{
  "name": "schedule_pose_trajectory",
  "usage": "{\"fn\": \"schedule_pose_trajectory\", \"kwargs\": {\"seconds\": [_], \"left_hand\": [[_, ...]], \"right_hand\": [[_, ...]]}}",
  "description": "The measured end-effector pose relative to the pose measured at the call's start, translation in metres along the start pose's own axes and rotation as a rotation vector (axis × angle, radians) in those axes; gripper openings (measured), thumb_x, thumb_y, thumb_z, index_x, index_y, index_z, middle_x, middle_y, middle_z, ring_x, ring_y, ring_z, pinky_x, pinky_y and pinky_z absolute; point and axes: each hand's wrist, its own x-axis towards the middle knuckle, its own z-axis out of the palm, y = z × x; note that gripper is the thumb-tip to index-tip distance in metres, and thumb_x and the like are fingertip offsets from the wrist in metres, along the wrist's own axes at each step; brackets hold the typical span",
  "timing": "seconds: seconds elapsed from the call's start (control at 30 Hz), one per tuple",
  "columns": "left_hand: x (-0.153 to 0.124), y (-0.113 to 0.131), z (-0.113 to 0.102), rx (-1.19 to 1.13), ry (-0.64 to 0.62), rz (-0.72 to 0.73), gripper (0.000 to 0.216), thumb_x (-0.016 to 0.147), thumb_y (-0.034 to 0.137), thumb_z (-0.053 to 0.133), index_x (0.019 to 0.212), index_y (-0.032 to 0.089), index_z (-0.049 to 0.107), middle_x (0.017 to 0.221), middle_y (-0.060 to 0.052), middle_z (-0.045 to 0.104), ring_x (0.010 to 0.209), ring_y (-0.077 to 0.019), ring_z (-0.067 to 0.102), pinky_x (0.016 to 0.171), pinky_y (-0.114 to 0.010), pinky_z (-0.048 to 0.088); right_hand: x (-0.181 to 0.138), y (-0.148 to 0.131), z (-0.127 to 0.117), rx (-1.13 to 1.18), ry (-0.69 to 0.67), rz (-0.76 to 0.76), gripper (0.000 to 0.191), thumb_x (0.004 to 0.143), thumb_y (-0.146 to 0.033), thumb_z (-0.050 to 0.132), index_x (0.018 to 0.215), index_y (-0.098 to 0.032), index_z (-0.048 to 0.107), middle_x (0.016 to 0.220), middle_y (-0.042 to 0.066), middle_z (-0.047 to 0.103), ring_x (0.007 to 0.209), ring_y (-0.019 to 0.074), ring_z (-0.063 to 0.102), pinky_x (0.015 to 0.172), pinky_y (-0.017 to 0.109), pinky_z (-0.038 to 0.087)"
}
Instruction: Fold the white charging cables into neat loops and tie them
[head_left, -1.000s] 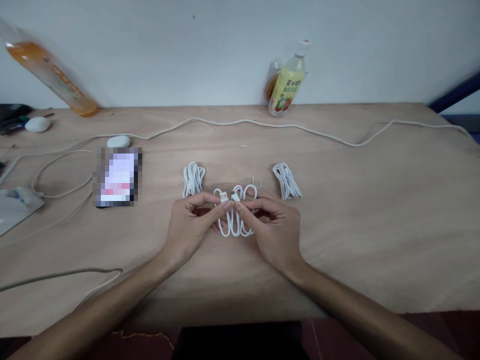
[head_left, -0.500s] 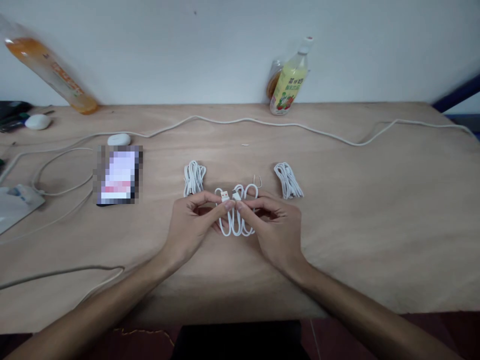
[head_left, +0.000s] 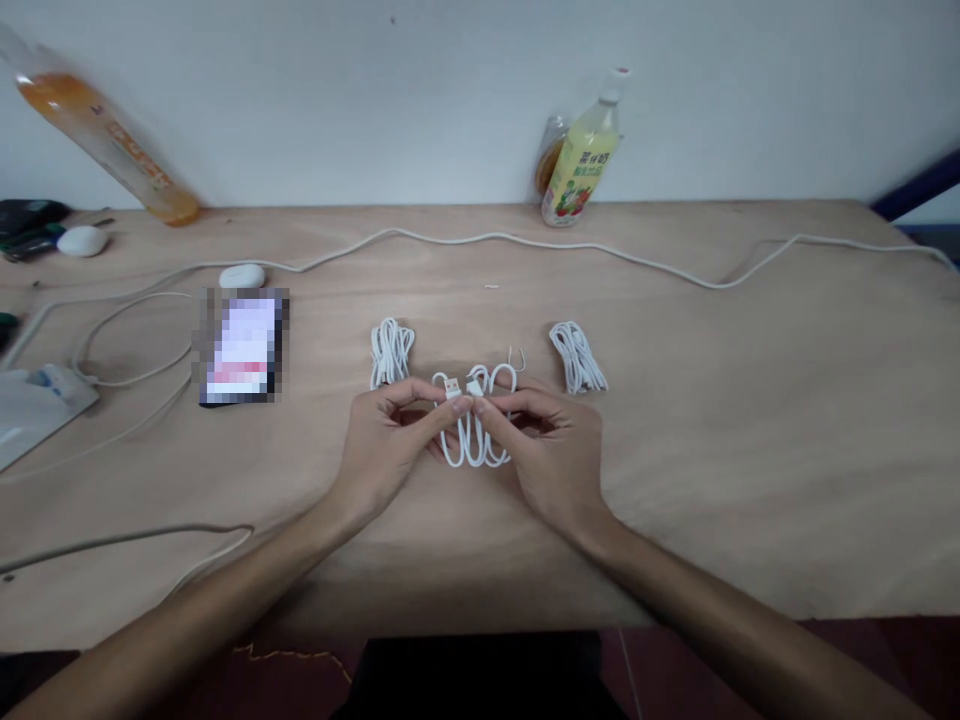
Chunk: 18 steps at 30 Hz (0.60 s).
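Observation:
A white USB cable (head_left: pixel 474 445), looped into several coils, is held up between both hands above the table. My left hand (head_left: pixel 386 440) is closed, thumb and fingers pinching the cable near its USB plug (head_left: pixel 451 387). Pinching the cable beside a second plug (head_left: pixel 474 386) is my right hand (head_left: pixel 559 445), its thumb almost touching the left thumb. The curled fingers hide part of the coils. Behind the left hand lies a bundled white cable (head_left: pixel 392 350); another bundled cable (head_left: pixel 577 355) lies beyond the right hand. A thin bent tie (head_left: pixel 516 358) shows just behind the coils.
A phone (head_left: pixel 244 345) with a blurred screen and a white oval case (head_left: pixel 242 277) lie at left. An orange drink bottle (head_left: pixel 112 150) and a yellow drink bottle (head_left: pixel 583 160) lean against the wall. A long white cord (head_left: pixel 495 237) crosses the wooden table (head_left: pixel 750 450).
Both hands keep the same pinch on the coiled cable, with hardly any movement. The whole view has shifted slightly.

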Motion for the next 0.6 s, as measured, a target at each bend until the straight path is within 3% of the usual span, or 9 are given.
{"fn": "schedule_pose_trajectory", "kwargs": {"seconds": [0.6], "left_hand": [[-0.0003,-0.0001,0.0013,-0.012,0.007,-0.016,0.029,0.072,0.040,0.098,0.073,0.019,0.077,0.060,0.001,0.074,0.051,-0.0130,0.069,0.051,-0.022,0.057]], "right_hand": [[0.0006,-0.0002,-0.0007,0.003,-0.003,0.001,0.012,0.084,-0.024,0.082,0.073,-0.028,0.085,0.076,0.000,0.081,0.072,0.0184,0.073,0.062,0.030,0.056]]}}
